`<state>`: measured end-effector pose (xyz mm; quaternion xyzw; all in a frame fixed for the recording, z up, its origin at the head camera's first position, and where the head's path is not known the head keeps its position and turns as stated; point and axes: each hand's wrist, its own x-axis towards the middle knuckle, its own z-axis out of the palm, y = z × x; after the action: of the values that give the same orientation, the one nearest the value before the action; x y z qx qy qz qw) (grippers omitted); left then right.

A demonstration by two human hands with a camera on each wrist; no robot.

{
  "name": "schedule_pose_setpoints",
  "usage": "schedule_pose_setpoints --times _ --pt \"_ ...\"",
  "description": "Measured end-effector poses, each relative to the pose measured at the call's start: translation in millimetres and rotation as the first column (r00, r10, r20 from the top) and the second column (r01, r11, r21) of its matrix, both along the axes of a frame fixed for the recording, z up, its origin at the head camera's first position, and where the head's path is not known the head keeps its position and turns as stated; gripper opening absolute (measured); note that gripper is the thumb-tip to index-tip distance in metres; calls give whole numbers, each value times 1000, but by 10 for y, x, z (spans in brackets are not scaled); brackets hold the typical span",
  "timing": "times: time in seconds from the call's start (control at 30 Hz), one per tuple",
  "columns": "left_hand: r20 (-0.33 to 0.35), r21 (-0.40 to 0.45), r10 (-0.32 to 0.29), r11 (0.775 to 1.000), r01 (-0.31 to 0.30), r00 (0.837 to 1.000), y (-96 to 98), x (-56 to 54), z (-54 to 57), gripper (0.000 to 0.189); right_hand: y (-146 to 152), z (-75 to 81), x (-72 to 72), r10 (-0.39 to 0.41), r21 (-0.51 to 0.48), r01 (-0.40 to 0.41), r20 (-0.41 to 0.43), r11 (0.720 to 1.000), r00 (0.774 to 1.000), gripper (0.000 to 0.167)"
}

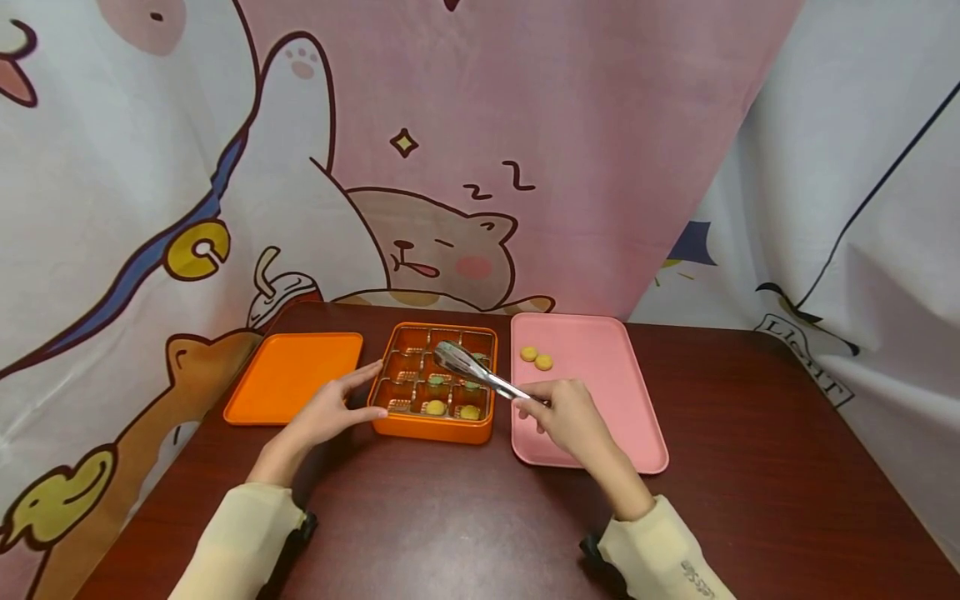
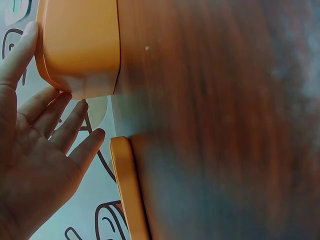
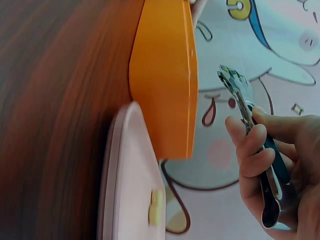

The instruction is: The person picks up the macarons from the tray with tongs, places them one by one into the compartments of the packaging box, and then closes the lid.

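My right hand (image 1: 566,412) grips metal tongs (image 3: 247,100), whose tips hang over the middle of an orange divided box (image 1: 435,429). Whether those tips hold anything, I cannot tell. Round yellow cookies (image 1: 435,407) lie in two front compartments; green ones (image 1: 436,381) sit in compartments behind them. My left hand (image 1: 330,412) rests at the box's left front corner, thumb on the front rim and fingers extended along the left side. In the left wrist view, its fingertips (image 2: 62,95) are right at the orange wall.
Two yellow cookies (image 1: 536,358) lie on a pink tray (image 1: 600,392) right of the box. An orange lid (image 1: 296,379) lies flat to the left. Behind the dark wooden table (image 1: 465,517) hangs a cartoon-printed curtain (image 1: 600,167).
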<state>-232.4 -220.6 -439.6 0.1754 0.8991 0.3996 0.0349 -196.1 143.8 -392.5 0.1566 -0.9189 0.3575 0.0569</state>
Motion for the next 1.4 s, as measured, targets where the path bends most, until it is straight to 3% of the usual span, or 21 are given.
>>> schedule_pose_setpoints --times 0.27,0.4,0.7,0.9,1.4 --pt "-11 0 -13 1000 13 1000 -15 -9 -7 79 -327 -12 46 64 -14 -64 -16 998 998 12" --pt "-16 -6 -20 1000 19 1000 -18 -13 -15 78 -420 -31 61 98 -14 -98 18 995 995 12" --pt "-13 7 -10 1000 10 1000 -7 -12 -13 80 -492 -79 63 135 -32 -133 61 991 989 21" --pt "-13 -5 -9 1000 9 1000 -17 6 -13 80 -493 -122 63 147 33 -148 22 988 989 26" --pt "-10 -12 -20 1000 20 1000 -21 3 -1 79 -285 -76 24 35 20 -35 -25 999 999 30"
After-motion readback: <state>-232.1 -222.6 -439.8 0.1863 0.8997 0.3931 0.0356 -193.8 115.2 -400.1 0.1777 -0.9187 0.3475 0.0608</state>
